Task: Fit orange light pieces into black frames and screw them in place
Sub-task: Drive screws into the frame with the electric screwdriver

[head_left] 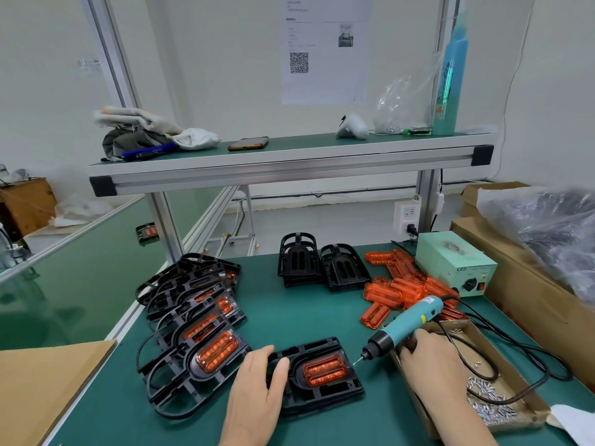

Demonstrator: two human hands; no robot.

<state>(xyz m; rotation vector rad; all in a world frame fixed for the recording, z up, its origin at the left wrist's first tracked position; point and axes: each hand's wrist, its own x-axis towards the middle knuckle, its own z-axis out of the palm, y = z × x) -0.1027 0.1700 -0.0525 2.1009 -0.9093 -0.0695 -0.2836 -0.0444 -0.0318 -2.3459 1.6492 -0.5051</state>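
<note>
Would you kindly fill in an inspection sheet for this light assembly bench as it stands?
Surface: green mat, bare in the middle.
Job's things: black frame with orange light piece seated; finished stack to the left; empty frames; loose orange pieces; screws in cardboard tray.
Clutter: cardboard sheet, front left.
Grippers: left hand steadies the frame; right hand holds the electric screwdriver, screw on bit.
Cables: black cord loops over the tray.
Surroundings: power supply; shelf with phone, cloths, bottle.
</note>
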